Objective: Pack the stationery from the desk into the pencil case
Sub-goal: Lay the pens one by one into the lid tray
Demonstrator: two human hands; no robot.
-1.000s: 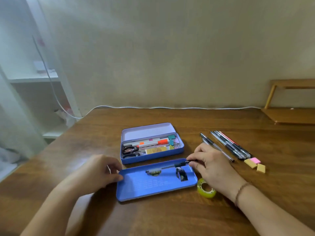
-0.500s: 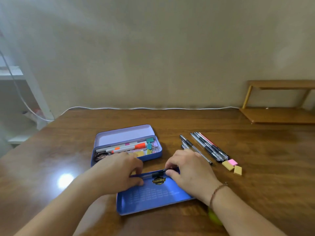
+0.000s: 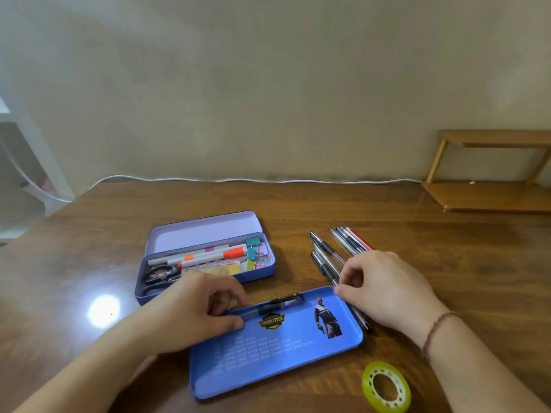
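Partly packed: far pencil case (image 3: 205, 263) holds markers, clips, scissors; near blue tray (image 3: 277, 350) has one pen (image 3: 271, 305) under curled left hand (image 3: 196, 311); right hand (image 3: 384, 290) pinching next pen (image 3: 337, 275); other pens, tape roll (image 3: 386, 386) left

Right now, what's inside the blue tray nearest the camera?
One black pen lies along the far edge of the blue tray; the rest shows only printed graphics. The left hand covers the pen's left end and that corner, so anything under it is hidden.
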